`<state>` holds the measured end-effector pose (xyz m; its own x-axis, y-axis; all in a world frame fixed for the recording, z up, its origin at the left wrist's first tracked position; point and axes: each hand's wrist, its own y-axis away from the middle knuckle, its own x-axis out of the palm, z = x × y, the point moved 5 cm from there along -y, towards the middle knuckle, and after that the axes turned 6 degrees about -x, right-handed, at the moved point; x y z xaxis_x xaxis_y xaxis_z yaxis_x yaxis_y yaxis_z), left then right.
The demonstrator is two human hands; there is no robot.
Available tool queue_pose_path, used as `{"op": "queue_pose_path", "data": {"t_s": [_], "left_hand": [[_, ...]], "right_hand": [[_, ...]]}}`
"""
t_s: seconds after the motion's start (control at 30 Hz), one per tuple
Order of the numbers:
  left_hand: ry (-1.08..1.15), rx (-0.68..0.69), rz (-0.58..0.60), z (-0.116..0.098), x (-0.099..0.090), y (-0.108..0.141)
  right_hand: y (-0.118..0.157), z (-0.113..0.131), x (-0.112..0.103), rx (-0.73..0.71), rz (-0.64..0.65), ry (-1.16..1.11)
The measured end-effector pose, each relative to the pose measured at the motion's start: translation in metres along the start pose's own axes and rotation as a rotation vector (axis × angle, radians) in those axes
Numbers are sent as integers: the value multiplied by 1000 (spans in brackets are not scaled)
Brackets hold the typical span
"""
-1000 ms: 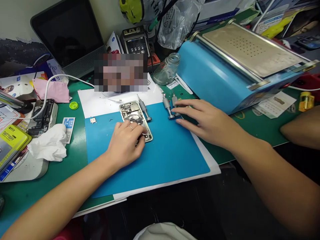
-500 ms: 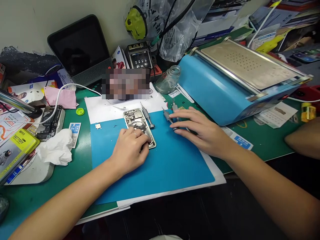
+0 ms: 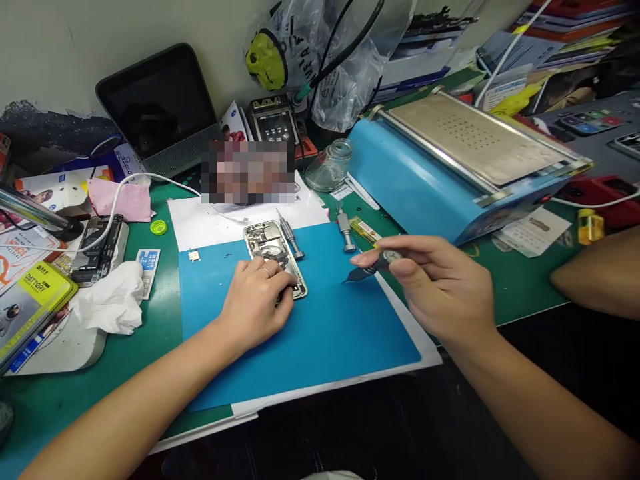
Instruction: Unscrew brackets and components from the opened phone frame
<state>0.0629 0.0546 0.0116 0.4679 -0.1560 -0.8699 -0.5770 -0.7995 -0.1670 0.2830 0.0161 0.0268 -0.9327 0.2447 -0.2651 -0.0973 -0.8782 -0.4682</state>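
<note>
An opened phone [image 3: 270,241] with bare inner parts lies on the blue mat [image 3: 310,353]. My left hand [image 3: 260,290] rests over its lower half, fingers curled at the frame and partly hiding it. My right hand [image 3: 440,280] holds a small dark screwdriver [image 3: 367,270] between thumb and fingers, its tip pointing left just above the mat. One grey screwdriver [image 3: 290,235] lies along the phone's right side. Another grey screwdriver [image 3: 345,230] is at the mat's top right edge. A small metal piece [image 3: 194,255] sits near the mat's upper left corner.
At the back right stands a blue machine with a metal plate [image 3: 415,180]. Behind the mat are a glass jar [image 3: 330,167] and a dark screen [image 3: 157,100]. Crumpled tissue [image 3: 113,300] and another opened phone [image 3: 97,250] are at left. Another person's arm [image 3: 600,277] shows at right.
My right hand has picked up a screwdriver from the mat's right edge and drawn it nearer, turning its tip leftward. My left hand stays at the phone. The view has shifted slightly.
</note>
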Motion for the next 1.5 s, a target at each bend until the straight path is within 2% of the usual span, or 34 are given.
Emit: {"op": "queue_pose_path", "data": {"t_s": [0.13, 0.5, 0.87, 1.1, 1.27, 1.37, 1.5], "left_hand": [[-5, -27, -12, 2, -1, 0], [-2, -17, -10, -2, -2, -1], [-6, -19, 8, -3, -6, -2], [-11, -17, 0, -2, -5, -3], [-61, -63, -18, -1, -4, -2], [-81, -79, -12, 0, -3, -2], [-73, -83, -2, 0, -2, -1]], "right_hand": [[3, -5, 5, -132, -25, -13], [12, -15, 12, -316, -32, 40], [14, -16, 18, -230, 42, 68], [18, -21, 17, -167, 42, 81], [13, -5, 21, -146, 165, 220], [4, 6, 37, -150, 302, 290], [-1, 5, 64, -141, 497, 415]]}}
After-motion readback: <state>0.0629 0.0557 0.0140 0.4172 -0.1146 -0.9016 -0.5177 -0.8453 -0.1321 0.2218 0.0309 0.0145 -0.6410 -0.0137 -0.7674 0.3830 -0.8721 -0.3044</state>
